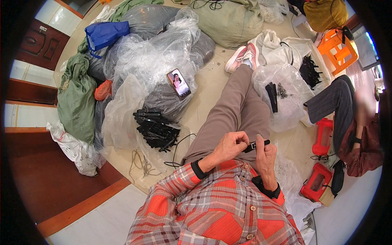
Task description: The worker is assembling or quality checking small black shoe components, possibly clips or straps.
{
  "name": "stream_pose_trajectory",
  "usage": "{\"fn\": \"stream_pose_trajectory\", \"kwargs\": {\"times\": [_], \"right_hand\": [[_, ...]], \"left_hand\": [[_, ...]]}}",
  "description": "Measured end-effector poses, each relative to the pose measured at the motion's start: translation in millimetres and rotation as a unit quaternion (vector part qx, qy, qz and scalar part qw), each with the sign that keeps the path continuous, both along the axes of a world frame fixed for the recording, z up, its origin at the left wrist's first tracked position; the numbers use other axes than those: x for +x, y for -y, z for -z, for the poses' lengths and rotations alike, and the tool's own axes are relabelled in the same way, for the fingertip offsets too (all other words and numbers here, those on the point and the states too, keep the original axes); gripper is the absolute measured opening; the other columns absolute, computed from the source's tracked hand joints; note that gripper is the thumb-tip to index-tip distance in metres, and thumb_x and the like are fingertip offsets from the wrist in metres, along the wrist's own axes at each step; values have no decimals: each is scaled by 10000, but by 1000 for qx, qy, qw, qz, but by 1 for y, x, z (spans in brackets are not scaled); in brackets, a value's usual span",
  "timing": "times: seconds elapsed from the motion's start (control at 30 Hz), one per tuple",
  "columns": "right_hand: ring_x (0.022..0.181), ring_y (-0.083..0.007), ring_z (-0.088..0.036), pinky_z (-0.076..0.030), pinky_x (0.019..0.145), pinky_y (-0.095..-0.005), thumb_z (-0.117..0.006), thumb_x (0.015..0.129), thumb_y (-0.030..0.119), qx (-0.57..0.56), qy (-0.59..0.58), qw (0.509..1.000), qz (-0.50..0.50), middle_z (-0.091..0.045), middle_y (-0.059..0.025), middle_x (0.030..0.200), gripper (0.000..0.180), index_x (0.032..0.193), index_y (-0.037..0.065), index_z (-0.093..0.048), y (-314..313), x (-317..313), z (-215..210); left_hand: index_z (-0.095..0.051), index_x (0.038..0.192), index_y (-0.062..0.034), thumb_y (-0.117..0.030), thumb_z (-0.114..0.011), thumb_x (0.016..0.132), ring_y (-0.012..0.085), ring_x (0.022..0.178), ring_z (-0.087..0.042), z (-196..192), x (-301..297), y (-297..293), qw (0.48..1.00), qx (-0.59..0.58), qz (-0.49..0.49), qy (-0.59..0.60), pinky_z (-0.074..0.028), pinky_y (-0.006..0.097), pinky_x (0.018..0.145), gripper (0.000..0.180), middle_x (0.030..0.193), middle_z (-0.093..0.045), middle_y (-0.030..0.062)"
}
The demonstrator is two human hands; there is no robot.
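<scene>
A short black strap with a small metal buckle (252,146) is held up in front of my lap. My right hand (266,161) grips it between thumb and fingers, with one end sticking out past the thumb. At the other end, my left hand (229,148) pinches with thumb and forefinger closed. A heap of black buckled straps (156,130) lies on clear plastic to my left. Beyond my right knee, several loose black straps (271,98) and a small cluster of metal pieces (281,90) rest on a clear plastic bag (286,116).
A lit phone (179,83) leans on the large plastic bags ahead. Green sacks (75,98) and a blue bag (107,36) stand left. More black straps (311,73) lie in a white sack. At right are red frames (322,136), an orange stool (338,52) and another person's leg (332,104).
</scene>
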State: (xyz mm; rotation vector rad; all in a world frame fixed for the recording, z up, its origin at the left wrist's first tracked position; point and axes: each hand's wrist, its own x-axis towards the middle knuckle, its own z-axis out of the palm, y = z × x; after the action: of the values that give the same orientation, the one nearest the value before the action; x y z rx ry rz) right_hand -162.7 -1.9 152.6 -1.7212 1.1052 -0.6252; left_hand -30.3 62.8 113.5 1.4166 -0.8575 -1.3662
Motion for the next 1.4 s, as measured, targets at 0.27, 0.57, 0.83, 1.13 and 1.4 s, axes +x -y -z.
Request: {"fn": "stream_pose_trajectory", "kwargs": {"times": [0.27, 0.57, 0.83, 1.13, 1.4], "right_hand": [[473, -81, -289, -238, 414, -292, -526, 898, 175, -11, -4, 1000, 1, -314, -11, 489, 378, 582, 0, -413, 0, -1, 2], [479, -82, -306, -247, 417, -289, -520, 897, 161, -2, -6, 1000, 5, -326, -26, 498, 355, 598, -5, -430, 1, -3, 2], [465, -134, -385, -310, 437, -308, -523, 892, 153, -12, 6, 1000, -1, -449, -83, 516, 272, 684, -23, -520, 1, -8, 18], [475, -166, -430, -330, 450, -318, -528, 886, 146, -21, -13, 1000, -1, -484, -104, 537, 254, 703, -29, -547, 1, -7, 12], [501, -174, -447, -344, 474, -321, -527, 887, 152, -20, -23, 999, -14, -506, -104, 552, 266, 694, -29, -551, 1, -6, 10]], "left_hand": [[-565, 817, -2, -45, -518, 774, 39, 601, -460, 4, -3, 0, 1000, 4, -1, 6, -379, 199, 524, 77, 672, -527, -22], [-570, 955, -4, -127, -530, 862, 37, 649, -474, -19, -3, -2, 996, -19, -75, 34, -398, 196, 574, 159, 745, -559, -17], [-537, 1068, 16, -198, -554, 874, 65, 729, -486, -32, -4, -6, 998, -61, 22, -23, -423, 231, 661, 290, 816, -563, 17], [-570, 1031, -4, -139, -582, 832, 143, 707, -522, -33, -7, -3, 981, -140, -18, 136, -426, 266, 631, 241, 777, -516, 66], [-564, 1034, 16, -89, -568, 809, 184, 692, -561, -46, -8, -2, 989, -75, -3, 131, -443, 274, 625, 248, 792, -554, 110]]}}
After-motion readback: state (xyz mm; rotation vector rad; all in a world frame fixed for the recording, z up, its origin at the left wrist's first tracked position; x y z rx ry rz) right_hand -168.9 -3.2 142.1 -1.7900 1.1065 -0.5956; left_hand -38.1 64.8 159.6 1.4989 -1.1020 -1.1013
